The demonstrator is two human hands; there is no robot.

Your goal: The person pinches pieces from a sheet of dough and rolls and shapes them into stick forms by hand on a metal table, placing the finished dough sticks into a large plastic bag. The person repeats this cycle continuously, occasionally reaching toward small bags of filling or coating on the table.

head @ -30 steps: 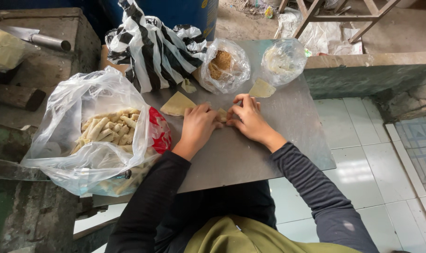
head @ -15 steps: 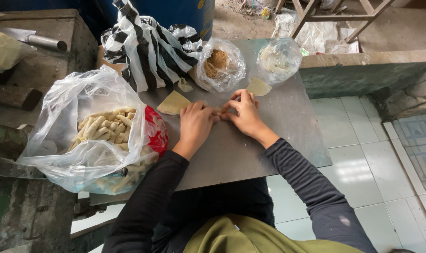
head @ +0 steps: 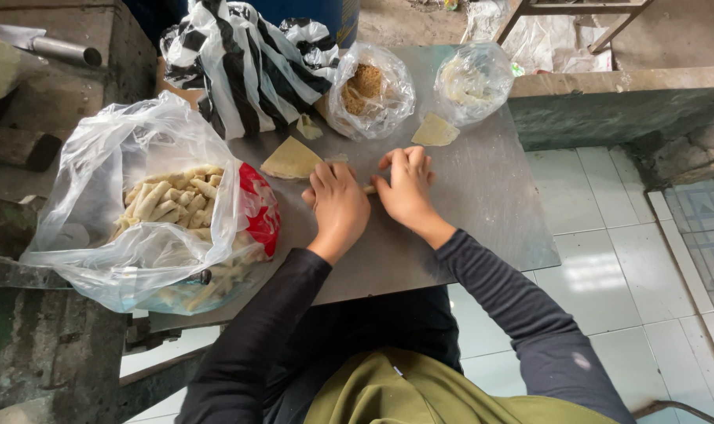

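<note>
Pinching pale roll (head: 369, 188), both hands (head: 340, 202) curled

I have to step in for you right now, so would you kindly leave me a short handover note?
Left hand: palm down on the metal table, pressing the small pale roll.
Right hand: fingers curled over the same roll from the other end.
Things: triangular wrapper just beyond the left hand, another wrapper further back; bag of brown filling and bag of pale filling at the far edge.
Done: many finished rolls sit in the big clear bag on the left.
Left: this roll looks unfinished; both wrappers are unused.
</note>
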